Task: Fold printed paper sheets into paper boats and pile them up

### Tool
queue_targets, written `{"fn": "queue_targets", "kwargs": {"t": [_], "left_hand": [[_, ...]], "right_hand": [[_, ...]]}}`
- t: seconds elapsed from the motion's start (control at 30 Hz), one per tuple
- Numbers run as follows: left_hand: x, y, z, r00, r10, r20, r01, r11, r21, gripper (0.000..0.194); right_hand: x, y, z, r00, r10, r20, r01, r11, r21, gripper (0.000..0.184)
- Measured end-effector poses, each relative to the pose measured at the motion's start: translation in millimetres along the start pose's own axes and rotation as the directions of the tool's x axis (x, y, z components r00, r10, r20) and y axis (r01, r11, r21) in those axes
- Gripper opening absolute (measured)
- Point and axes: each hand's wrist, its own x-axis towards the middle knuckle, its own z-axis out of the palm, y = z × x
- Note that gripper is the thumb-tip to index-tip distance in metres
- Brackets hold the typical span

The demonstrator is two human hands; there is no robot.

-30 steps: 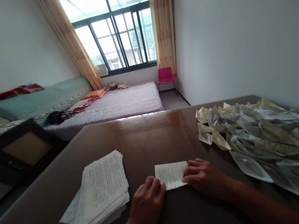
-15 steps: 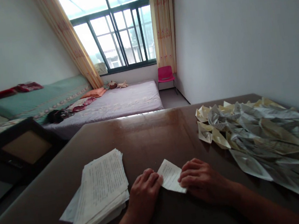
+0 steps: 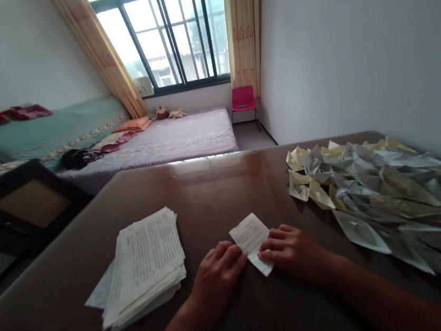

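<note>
A small folded sheet of printed paper (image 3: 251,235) lies on the brown table between my hands, one corner pointing away from me. My left hand (image 3: 221,269) is closed, its bent fingertips at the paper's left edge. From the right, my right hand (image 3: 288,251) presses its fingers together on the paper's lower right side. Both thumbs are mostly hidden. To the left of my left hand sits a stack of printed sheets (image 3: 145,270), loosely squared with some edges sticking out.
A heap of folded paper boats (image 3: 383,195) covers the right side of the brown table (image 3: 203,188). Beyond the table stand a bed (image 3: 193,131) and a pink chair (image 3: 243,99) near the window. A dark cabinet (image 3: 29,203) is at the left.
The folded paper has turned on the table, and my left fingers have shifted from its left corner to its lower left edge. The view has tipped slightly downward.
</note>
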Motion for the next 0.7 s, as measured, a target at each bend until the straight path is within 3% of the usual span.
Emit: {"fn": "queue_targets", "kwargs": {"t": [0.23,0.4,0.57,0.7], "left_hand": [[-4.6,-8.1,6.3,0.998,0.017,0.053,-0.011,0.994,-0.107,0.026],[-6.7,-8.1,3.1,0.997,0.042,0.069,-0.032,0.988,-0.151,0.026],[-8.8,-8.0,-4.0,0.987,0.080,0.140,-0.059,0.987,-0.151,0.029],[-11.1,-10.4,-8.3,0.973,0.098,0.208,-0.061,0.983,-0.175,0.032]], "right_hand": [[0.0,-7.5,-5.2,0.998,-0.051,0.037,0.051,0.999,0.006,0.021],[0.7,-3.5,-11.7,0.992,-0.031,0.125,0.005,0.978,0.208,0.020],[-2.6,21.7,-14.7,0.986,0.035,0.161,-0.123,0.806,0.579,0.020],[-3.7,27.9,-7.7,0.961,0.210,0.177,-0.274,0.669,0.691,0.023]]}}
